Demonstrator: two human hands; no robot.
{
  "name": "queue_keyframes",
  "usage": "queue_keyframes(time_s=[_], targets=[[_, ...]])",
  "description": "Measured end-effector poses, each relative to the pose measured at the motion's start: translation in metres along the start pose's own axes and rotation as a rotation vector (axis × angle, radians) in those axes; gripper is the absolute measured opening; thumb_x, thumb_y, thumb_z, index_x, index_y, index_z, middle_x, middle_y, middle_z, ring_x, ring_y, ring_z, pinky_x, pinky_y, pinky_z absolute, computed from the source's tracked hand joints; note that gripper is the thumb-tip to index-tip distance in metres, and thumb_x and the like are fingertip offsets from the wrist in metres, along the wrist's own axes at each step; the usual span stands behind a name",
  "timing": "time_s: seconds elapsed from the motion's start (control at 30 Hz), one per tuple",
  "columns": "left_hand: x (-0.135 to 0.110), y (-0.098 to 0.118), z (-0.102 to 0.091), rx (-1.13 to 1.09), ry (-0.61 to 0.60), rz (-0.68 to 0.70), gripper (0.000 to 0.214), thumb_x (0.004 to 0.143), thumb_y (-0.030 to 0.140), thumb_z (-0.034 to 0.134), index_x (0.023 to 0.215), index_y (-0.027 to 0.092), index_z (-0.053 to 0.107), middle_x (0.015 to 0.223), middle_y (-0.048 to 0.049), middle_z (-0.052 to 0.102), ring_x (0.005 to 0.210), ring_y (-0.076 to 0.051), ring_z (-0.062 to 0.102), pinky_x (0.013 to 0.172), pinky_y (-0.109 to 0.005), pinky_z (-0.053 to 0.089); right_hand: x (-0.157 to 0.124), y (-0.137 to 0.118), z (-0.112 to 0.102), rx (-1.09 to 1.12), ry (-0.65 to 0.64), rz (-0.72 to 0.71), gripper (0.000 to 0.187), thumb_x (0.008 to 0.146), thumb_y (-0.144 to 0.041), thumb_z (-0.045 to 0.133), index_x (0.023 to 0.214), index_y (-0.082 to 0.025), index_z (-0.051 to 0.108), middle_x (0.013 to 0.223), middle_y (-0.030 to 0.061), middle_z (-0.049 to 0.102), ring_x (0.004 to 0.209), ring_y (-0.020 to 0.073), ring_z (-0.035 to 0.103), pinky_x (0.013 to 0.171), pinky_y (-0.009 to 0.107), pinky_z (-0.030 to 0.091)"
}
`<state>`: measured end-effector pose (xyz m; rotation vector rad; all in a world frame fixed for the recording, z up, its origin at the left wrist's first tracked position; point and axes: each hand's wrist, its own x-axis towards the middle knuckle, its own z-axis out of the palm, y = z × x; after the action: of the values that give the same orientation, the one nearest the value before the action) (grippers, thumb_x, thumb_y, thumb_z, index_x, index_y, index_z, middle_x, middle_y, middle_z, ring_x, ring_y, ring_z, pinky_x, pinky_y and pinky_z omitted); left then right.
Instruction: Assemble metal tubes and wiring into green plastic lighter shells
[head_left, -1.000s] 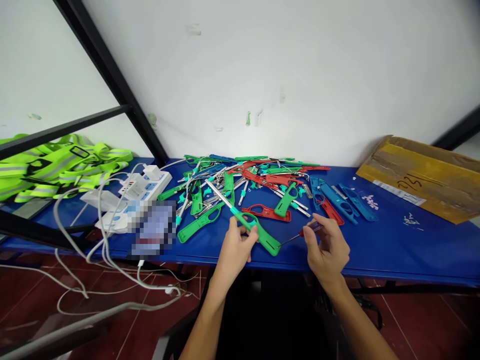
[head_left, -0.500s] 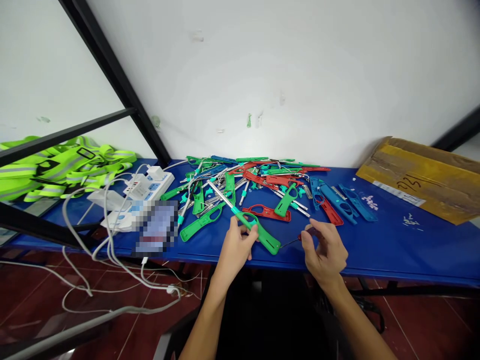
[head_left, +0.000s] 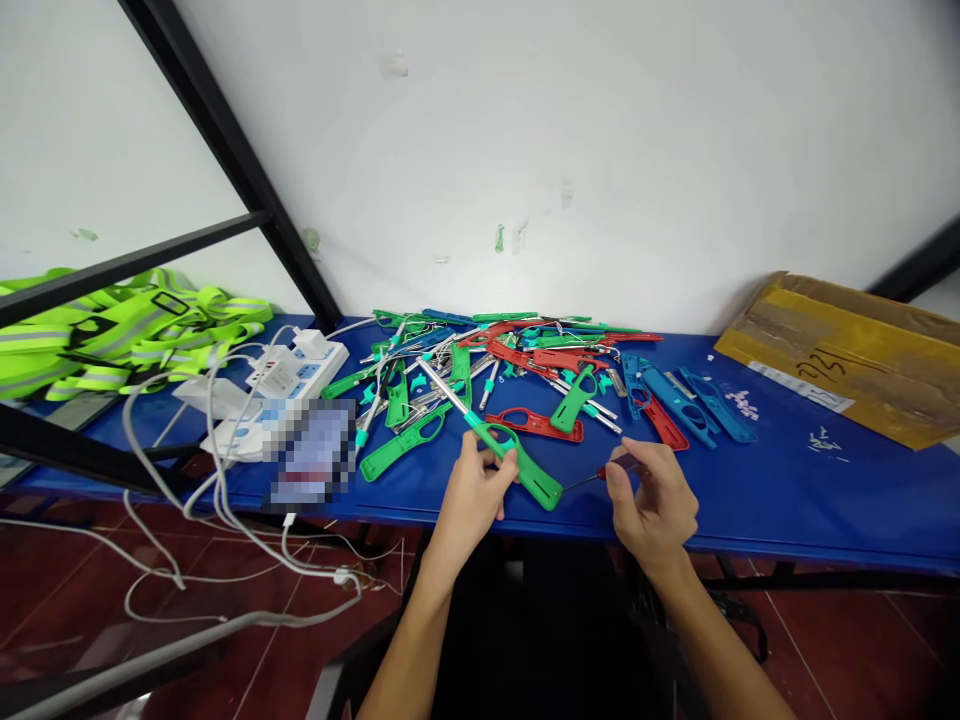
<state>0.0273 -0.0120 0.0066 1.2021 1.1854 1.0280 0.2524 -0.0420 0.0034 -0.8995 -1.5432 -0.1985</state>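
Note:
My left hand [head_left: 480, 480] is closed around the middle of a green long-necked lighter [head_left: 537, 480], whose metal tube points up and to the left. A screwdriver [head_left: 601, 473] with a dark red handle and thin shaft is gripped in my right hand [head_left: 651, 500]. Its tip meets the lower end of the lighter's green handle. Just beyond my hands lies a pile of lighter parts: a red handle shell [head_left: 534, 425], a green handle shell [head_left: 573, 400], metal tubes and wires. Blue shells [head_left: 679, 405] lie to the right of the pile.
On the blue table [head_left: 750, 500], a cardboard box [head_left: 847, 365] stands at the right, near small scattered bits [head_left: 742, 404]. At left are a white power strip [head_left: 255, 430] with cables, a blurred-out phone [head_left: 315, 455] and yellow-green reflective straps [head_left: 135, 335]. A black frame post [head_left: 232, 150] rises there.
Almost nothing differs. My right hand and the screwdriver have shifted very slightly, with the tip still at the lighter's end; my left hand keeps its grip.

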Motion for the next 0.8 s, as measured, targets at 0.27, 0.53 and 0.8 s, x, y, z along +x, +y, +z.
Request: queue_keyframes(time_s=[0.27, 0.53, 0.8], targets=[[0.0012, -0.0012, -0.0004, 0.005, -0.007, 0.016, 0.057, 0.088, 0.065, 0.074, 0.112, 0.024, 0.043, 0.075, 0.0067, 0.070, 0.029, -0.008, 0.047, 0.031, -0.020, 0.031, 0.0049, -0.0083, -0.0040, 0.084, -0.085, -0.070, 0.056, 0.104, -0.007, 0.054, 0.155, -0.028, 0.061, 0.111, 0.0095, 0.083, 0.083, 0.0223, 0.079, 0.063, 0.039, 0.067], [0.0021, -0.0020, -0.0020, 0.035, 0.006, 0.012, 0.047, 0.093, 0.057, 0.075, 0.106, 0.025, 0.043, 0.075, 0.0070, 0.071, 0.031, -0.008, 0.051, 0.033, -0.020, 0.033, 0.0038, -0.0044, -0.0005, 0.105, -0.088, -0.090, 0.057, 0.100, -0.010, 0.067, 0.154, -0.031, 0.061, 0.104, 0.0067, 0.083, 0.079, 0.0221, 0.078, 0.058, 0.036, 0.066], [0.0053, -0.0049, -0.0007, -0.003, -0.019, 0.043, 0.057, 0.089, 0.067, 0.077, 0.106, 0.025, 0.042, 0.075, 0.0065, 0.073, 0.032, -0.009, 0.054, 0.033, -0.020, 0.033, 0.0029, -0.0043, -0.0027, 0.104, -0.130, -0.026, 0.040, 0.106, -0.016, 0.060, 0.144, -0.027, 0.067, 0.116, 0.0108, 0.082, 0.091, 0.0240, 0.078, 0.074, 0.043, 0.068]])
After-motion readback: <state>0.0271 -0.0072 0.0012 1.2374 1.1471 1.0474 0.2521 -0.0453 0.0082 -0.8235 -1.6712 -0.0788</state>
